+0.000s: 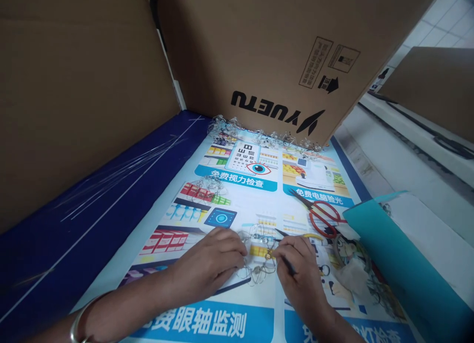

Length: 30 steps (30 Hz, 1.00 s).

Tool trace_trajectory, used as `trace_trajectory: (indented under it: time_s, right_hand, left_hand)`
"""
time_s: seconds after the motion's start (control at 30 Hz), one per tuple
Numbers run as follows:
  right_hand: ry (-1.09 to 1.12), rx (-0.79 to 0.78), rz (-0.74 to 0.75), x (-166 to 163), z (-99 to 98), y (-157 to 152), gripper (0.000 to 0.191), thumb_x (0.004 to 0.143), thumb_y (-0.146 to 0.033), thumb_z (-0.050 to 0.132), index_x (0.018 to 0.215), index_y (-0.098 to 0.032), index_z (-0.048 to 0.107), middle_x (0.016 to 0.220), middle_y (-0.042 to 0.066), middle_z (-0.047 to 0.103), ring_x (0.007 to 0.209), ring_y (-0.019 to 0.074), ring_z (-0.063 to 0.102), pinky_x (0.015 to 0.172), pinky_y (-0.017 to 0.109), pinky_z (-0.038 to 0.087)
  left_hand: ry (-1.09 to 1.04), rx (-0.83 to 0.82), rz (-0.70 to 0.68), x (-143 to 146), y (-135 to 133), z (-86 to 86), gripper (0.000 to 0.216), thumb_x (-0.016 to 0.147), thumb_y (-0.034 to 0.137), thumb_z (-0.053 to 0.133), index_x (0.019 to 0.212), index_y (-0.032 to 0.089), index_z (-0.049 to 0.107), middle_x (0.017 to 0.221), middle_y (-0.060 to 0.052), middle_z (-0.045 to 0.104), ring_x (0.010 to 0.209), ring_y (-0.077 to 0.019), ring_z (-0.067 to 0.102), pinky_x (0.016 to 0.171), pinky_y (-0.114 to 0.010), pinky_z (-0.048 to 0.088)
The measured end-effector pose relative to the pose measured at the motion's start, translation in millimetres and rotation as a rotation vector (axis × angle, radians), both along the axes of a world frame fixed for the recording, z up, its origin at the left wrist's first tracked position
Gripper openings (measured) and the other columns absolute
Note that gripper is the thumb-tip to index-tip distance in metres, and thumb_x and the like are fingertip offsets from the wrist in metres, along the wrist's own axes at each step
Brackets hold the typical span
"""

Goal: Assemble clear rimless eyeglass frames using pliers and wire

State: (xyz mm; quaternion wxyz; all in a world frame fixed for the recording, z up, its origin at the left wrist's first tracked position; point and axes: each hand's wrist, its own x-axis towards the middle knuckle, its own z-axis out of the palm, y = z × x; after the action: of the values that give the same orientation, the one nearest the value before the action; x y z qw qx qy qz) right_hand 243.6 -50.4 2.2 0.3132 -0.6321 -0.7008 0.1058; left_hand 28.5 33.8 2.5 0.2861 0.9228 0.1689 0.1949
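A loop of thin clear or silvery wire with beads [257, 270] lies on the printed sheet between my hands. My left hand [213, 259] is closed at the loop's left edge, fingertips pinching the wire. My right hand [300, 271] is closed at its right side, beside a small gold-coloured bead [268, 256]. A slim dark tool handle [289, 265] shows between its fingers; the tool's kind is hidden. Just beyond the right hand are a dark pointed tip [281, 232] and a yellow handle [313, 236], perhaps one tool; I cannot tell whether the hand grips them.
Red-handled scissors [326, 217] lie to the right, near a roll of tape [348, 251] and a teal folder [411, 264]. More wire pieces [207, 185] rest at the left and a row of wire bundles [266, 138] at the back. Cardboard panels [259, 52] stand behind.
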Motion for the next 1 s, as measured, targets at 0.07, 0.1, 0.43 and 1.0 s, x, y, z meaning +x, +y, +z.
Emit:
trace_trajectory:
  time_s: [0.07,0.1,0.43,1.0]
  right_hand:
    - [-0.018,-0.022,-0.003,-0.3,-0.7,0.4,0.016,0.078,-0.009,0.047,0.077,-0.021,0.057,0.085,0.002,0.055,0.084,0.0193,0.046,0.072,0.035,0.034]
    - [-0.026,-0.030,-0.005,-0.5,-0.8,0.7,0.016,0.079,-0.010,0.048,0.077,-0.022,0.058,0.085,0.002,0.055,0.084,0.0193,0.046,0.072,0.035,0.034]
    - [-0.047,-0.042,0.045,0.7,1.5,2.0,0.013,0.081,-0.014,0.051,0.079,-0.023,0.059,0.083,0.001,0.057,0.083,0.0186,0.047,0.071,0.035,0.034]
    - [0.268,0.023,0.092,-1.8,14.0,-2.9,0.010,0.077,-0.014,0.053,0.075,-0.022,0.060,0.098,0.005,0.054,0.097,0.0206,0.050,0.082,0.035,0.043]
  left_hand:
    - [0.006,-0.003,0.000,-0.2,-0.3,0.2,0.016,0.087,0.012,0.045,0.090,0.020,0.059,0.100,-0.003,0.061,0.095,-0.0187,0.050,0.083,-0.035,0.035]
    - [0.010,-0.002,0.001,-0.2,-0.6,0.8,0.016,0.087,0.012,0.044,0.090,0.020,0.059,0.100,-0.003,0.061,0.096,-0.0187,0.050,0.083,-0.035,0.035]
    - [0.055,0.181,-0.035,0.3,2.2,-2.2,0.018,0.089,0.012,0.044,0.098,0.021,0.056,0.110,-0.001,0.062,0.106,-0.0189,0.049,0.089,-0.036,0.032]
    - [-0.090,0.085,-0.077,1.0,-2.3,9.6,0.009,0.087,0.013,0.047,0.086,0.019,0.054,0.094,-0.004,0.065,0.094,-0.0172,0.057,0.083,-0.032,0.041]
